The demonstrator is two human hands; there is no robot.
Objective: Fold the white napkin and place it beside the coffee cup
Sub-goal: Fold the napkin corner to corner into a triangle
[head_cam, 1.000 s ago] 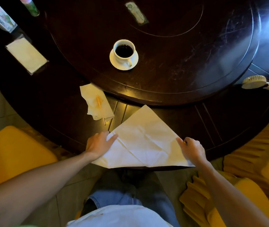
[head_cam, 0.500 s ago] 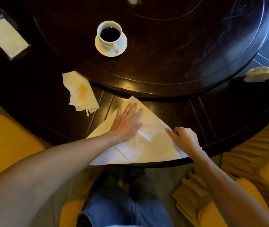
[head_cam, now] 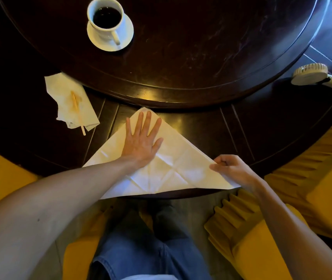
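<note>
The white napkin (head_cam: pixel 173 170) lies as a creased triangle at the near edge of the dark round table (head_cam: pixel 201 126), its tip pointing away from me. My left hand (head_cam: pixel 142 140) presses flat on its upper part, fingers spread. My right hand (head_cam: pixel 233 170) pinches the napkin's right corner. The coffee cup (head_cam: pixel 106 19), white and full of dark coffee, stands on a saucer (head_cam: pixel 126 35) on the raised turntable (head_cam: pixel 201 47), far up and to the left.
A crumpled, stained tissue (head_cam: pixel 68 100) with a thin wooden stick (head_cam: pixel 78 114) lies left of the napkin. A small cream hand-held fan (head_cam: pixel 318 75) rests at the right. Yellow chairs (head_cam: pixel 322 190) stand on both sides, and my jeans (head_cam: pixel 147 251) are below.
My left hand slid from the napkin's left edge to its upper middle and now presses flat there. My right hand keeps its hold on the right corner. The camera has moved closer.
</note>
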